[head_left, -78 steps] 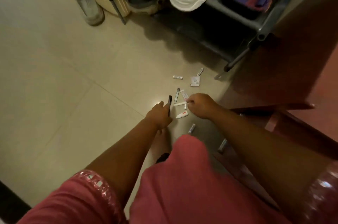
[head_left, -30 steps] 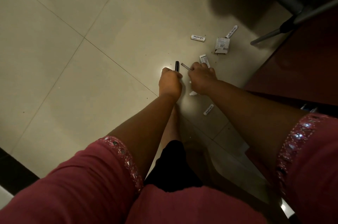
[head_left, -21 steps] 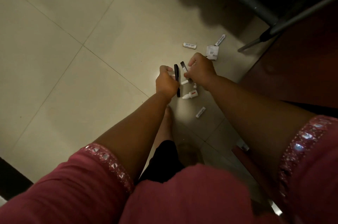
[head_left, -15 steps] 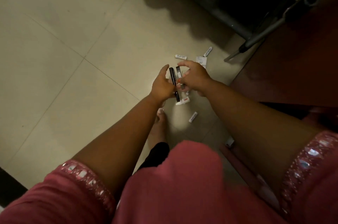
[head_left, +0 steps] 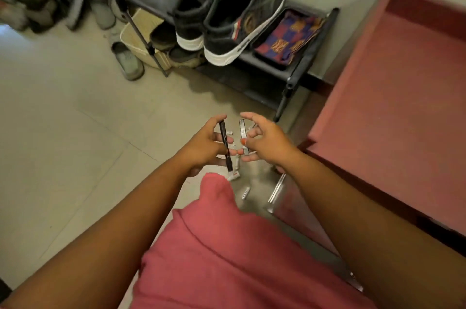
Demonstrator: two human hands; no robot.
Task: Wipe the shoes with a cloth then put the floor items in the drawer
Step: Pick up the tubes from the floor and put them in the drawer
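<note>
Black pen [head_left: 225,145] pinched in the left hand [head_left: 205,147], thumb over fingers, barrel standing nearly upright, tip toward six o'clock. Silver stick-like item [head_left: 243,136] gripped in the right hand [head_left: 264,141], forefinger arched above it, lower fingers curled beneath; what else sits in that palm cannot be told. Both hands raised above the tiled floor [head_left: 75,132], close together but apart.

Judged to be the second step, gathering the floor items: black shoes [head_left: 227,13] parked on the rack [head_left: 297,66] at twelve o'clock, checked cloth [head_left: 290,38] lying beside them on the same shelf at one o'clock, so wiping looks finished. Gathering only partly done: small white tube [head_left: 233,175] on the tiles just below the hands, short silver cylinder [head_left: 245,193] a little further toward six o'clock, more small pieces glimpsed between the fingers, too blurred to name.

Open red-brown drawer [head_left: 393,112] at three o'clock, well apart from the hands, its floor showing bare in the visible part.

Next move, as a guess: either carry both held pieces rightward toward three o'clock and release them over the drawer, or shift them into one hand to free the other for the leftovers. Needs a firm pinch on such thin, smooth barrels; likely to slip or roll if dropped.
</note>
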